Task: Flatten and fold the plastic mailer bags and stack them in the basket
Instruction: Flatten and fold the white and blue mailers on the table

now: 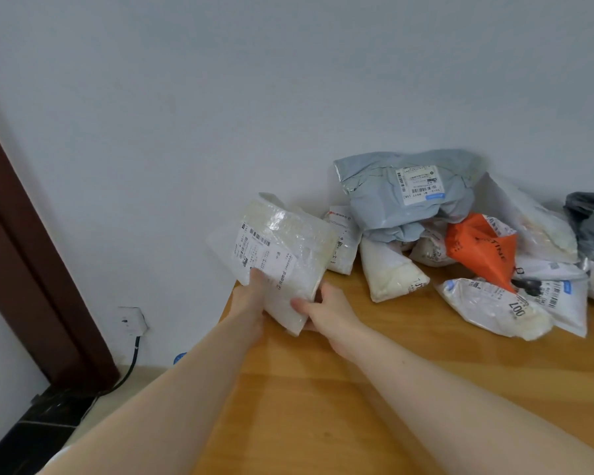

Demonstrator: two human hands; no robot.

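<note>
table [357, 389]: smooth wood, slight sheen | held mailer bag [282, 248]: glossy crinkled plastic, paper label | orange bag [477, 248]: matt plastic | wall [254, 80]: matt paint

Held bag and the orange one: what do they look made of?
Held bag, gripped by both the left hand and the right hand: thin whitish plastic, glossy, with crinkled glare and a paper label. Orange bag: apparently matte plastic film, sharply creased, with printed lettering.

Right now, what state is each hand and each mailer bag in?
Left hand: grips the held bag.
Right hand: grips the same bag's lower edge.
White plastic mailer bag with a shipping label: lifted off the table, crinkled.
Grey-blue plastic mailer: crumpled atop the pile.
Orange plastic mailer: crumpled within the pile.
</note>
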